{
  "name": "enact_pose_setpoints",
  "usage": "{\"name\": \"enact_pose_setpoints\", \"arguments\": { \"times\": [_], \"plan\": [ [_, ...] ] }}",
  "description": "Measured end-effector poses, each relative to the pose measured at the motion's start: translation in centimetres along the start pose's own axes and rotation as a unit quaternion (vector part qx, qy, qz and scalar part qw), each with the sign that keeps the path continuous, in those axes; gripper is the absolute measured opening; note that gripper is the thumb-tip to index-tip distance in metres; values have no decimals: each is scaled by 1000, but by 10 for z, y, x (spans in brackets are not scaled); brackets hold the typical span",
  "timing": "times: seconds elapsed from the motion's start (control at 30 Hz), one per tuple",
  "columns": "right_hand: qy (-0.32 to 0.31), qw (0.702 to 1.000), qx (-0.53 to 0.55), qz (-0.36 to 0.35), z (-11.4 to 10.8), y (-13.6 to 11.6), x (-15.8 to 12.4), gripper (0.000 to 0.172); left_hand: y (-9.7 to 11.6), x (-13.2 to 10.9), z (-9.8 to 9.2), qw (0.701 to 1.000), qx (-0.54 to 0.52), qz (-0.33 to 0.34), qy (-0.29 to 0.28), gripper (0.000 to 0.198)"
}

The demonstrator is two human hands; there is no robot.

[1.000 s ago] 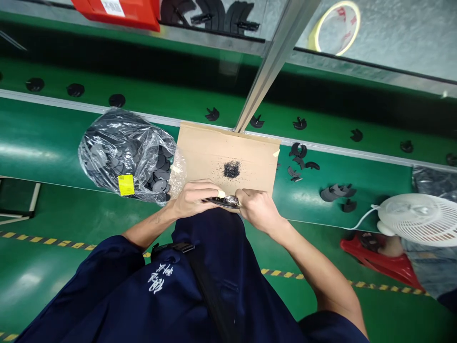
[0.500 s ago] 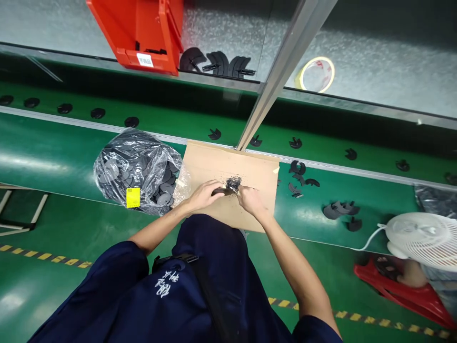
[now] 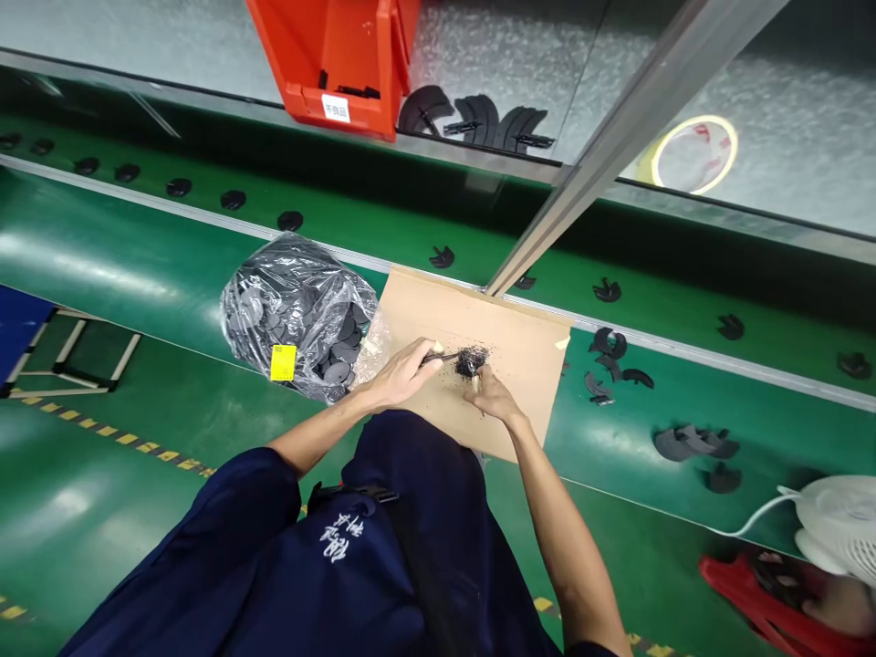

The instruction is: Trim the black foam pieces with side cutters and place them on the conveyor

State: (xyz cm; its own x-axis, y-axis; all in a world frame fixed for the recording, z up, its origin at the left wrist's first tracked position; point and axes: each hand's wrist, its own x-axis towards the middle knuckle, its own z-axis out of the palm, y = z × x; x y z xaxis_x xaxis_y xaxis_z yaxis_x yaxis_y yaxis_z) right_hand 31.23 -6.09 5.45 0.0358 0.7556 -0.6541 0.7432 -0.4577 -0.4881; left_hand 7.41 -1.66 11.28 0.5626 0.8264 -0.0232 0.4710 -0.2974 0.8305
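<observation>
My left hand (image 3: 409, 372) is closed on a thin black part (image 3: 447, 357), held between thumb and fingers just above a brown cardboard sheet (image 3: 520, 324). The part's narrow end points right, toward a heap of tiny black bits (image 3: 471, 361). My right hand (image 3: 495, 398) lies at the near edge of that heap with its fingers drawn together; what they pinch, if anything, is too small to tell. Left of the cardboard sits a clear plastic bag (image 3: 274, 265) full of flat dark discs, with a yellow label (image 3: 283, 362) on it.
Beyond the cardboard, a green belt (image 3: 383, 233) carries spaced black parts. A metal post (image 3: 589, 173) rises at the cardboard's far edge. An orange bin (image 3: 335, 55) and a tape roll (image 3: 696, 155) stand on the shelf. Loose black pieces (image 3: 694, 443) and a white fan (image 3: 839, 520) are at right.
My hands have drawn apart slightly. The right hand has turned and dropped to the near side of the heap, while the left still holds the black part. The whole view has shifted.
</observation>
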Motion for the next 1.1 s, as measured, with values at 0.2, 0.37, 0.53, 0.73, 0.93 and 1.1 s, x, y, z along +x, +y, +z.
{"name": "enact_pose_setpoints", "arguments": {
  "times": [0.2, 0.37, 0.53, 0.73, 0.93, 1.1],
  "plan": [
    [19, 952, 304, -20, 23, 15, -3, 34, -29, 33, -6, 994, 106, 27, 30, 29],
    [-23, 843, 537, 21, 38, 17, -2, 34, -92, 106, -40, 968, 227, -100, 29, 25],
    [-77, 697, 705, 108, 41, 23, -4, 32, -143, 178, -86, 942, 276, -177, 74, 28],
    [-82, 694, 711, 81, 41, 27, -9, 44, -174, 230, -110, 922, 309, -221, 67, 43],
    [-37, 781, 622, 49, 41, 26, -7, 52, -180, 265, -74, 915, 301, -263, 56, 45],
    [119, 914, 384, -57, 33, 17, 2, 58, -173, 289, -18, 916, 253, -308, 39, 51]
  ]
}}
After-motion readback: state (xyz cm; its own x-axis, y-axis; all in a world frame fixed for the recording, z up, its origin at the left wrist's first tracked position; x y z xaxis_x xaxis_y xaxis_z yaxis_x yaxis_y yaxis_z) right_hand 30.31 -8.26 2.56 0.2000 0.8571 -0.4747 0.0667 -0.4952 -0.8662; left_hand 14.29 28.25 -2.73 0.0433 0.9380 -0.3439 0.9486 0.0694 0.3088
